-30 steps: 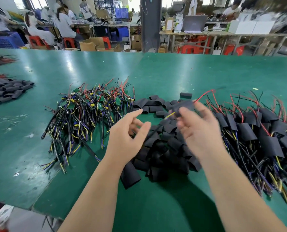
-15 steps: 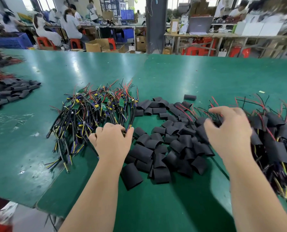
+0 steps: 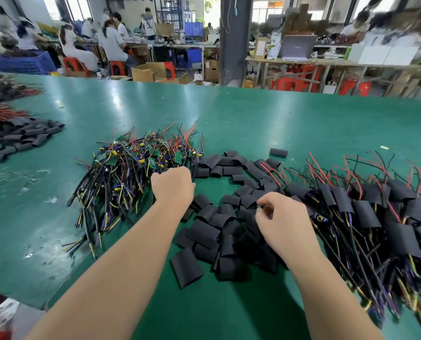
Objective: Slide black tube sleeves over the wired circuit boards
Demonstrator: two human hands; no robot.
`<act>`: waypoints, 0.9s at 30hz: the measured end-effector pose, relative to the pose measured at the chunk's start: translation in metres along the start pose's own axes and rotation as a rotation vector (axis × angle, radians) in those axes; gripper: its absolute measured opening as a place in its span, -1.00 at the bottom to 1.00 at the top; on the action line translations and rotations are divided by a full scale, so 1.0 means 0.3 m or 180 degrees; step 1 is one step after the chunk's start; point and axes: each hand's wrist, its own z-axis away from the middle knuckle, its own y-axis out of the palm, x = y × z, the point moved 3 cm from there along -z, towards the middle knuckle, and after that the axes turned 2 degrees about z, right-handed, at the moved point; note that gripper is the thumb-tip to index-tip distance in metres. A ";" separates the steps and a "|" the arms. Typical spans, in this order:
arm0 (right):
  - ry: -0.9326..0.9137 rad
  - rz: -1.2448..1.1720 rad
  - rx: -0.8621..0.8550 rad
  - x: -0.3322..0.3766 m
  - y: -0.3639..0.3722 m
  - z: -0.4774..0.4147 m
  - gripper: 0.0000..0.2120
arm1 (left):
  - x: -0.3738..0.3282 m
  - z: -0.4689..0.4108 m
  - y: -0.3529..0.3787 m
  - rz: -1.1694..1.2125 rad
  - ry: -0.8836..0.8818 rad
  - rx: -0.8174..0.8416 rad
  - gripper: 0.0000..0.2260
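Green matting covers the long table [image 3: 278, 119], with a busy workshop of benches and seated people blurred across the top of the frame. A second ago you had both hands raised together over the middle, working one piece. Now they are apart and low again, so that piece looks done and a fresh round is starting.

Your left hand [image 3: 172, 185] has gone up to the right edge of the bare wired boards [image 3: 140, 163], left of centre. Its fingers curl down out of sight behind the knuckles, so I cannot tell whether it has a board yet. Your right hand [image 3: 283, 217] has come back from the finished pile [image 3: 376, 212] on the right to the loose black sleeves [image 3: 219, 222] in the middle. Its fingertips are drawn together in a pinch on one sleeve at the top of the heap, as far as the view shows.

Mind the room you have: the near table edge [image 3: 33, 298] cuts across the lower left, and the trailing wire ends of the bare boards lie not far from it. The finished pile runs off the right of the frame. Open matting lies between your forearms at the bottom and across the upper middle — bring the two parts together there
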 end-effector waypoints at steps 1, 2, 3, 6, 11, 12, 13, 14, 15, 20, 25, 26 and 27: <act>0.0001 -0.0018 0.0008 -0.001 0.001 0.000 -0.88 | 0.005 -0.008 -0.001 0.0039 -0.0023 0.0008 -0.64; 0.0018 -0.0038 -0.0002 -0.004 0.001 0.000 -0.88 | 0.013 -0.012 -0.004 0.0112 -0.0081 0.0023 -0.64; 0.0059 -0.0057 -0.0037 -0.008 -0.001 -0.002 -0.89 | 0.021 -0.014 -0.009 0.0201 -0.0167 0.0026 -0.64; 0.0262 -0.0127 -0.0197 -0.025 -0.018 -0.011 -0.89 | 0.052 0.003 -0.029 0.0867 -0.0348 -0.0123 -0.70; 0.0841 -0.2089 0.0267 -0.013 -0.001 -0.026 -0.74 | 0.057 0.131 -0.088 0.2390 0.0636 -0.0505 -0.91; 0.0961 -0.3054 0.0497 0.005 0.008 -0.023 -0.62 | 0.057 0.160 -0.096 0.2434 0.0905 -0.0587 -0.90; 0.1058 -0.3871 0.0646 0.016 0.015 -0.022 -0.47 | 0.056 0.185 -0.101 0.2434 0.1131 -0.0641 -0.88; 0.1118 -0.4450 0.0701 0.021 0.014 -0.024 -0.37 | 0.058 0.207 -0.102 0.2395 0.1301 -0.0669 -0.85; 0.1152 -0.4822 0.0692 0.022 0.009 -0.028 -0.34 | 0.060 0.224 -0.102 0.2321 0.1407 -0.0658 -0.82; 0.1175 -0.5167 0.0380 0.002 -0.009 -0.042 -0.68 | 0.075 0.272 -0.083 0.1817 0.1431 -0.0358 -0.74; 0.1081 -0.5078 0.0307 0.008 -0.003 -0.033 -0.85 | 0.041 0.285 -0.085 0.1714 0.1326 -0.0163 -0.87; 0.1086 -0.5033 0.0324 0.014 0.000 -0.032 -0.82 | 0.015 0.289 -0.094 0.1780 0.1370 -0.0216 -0.87; 0.1084 -0.4980 0.0352 0.021 0.005 -0.030 -0.81 | -0.018 0.292 -0.104 0.1868 0.1458 -0.0310 -0.88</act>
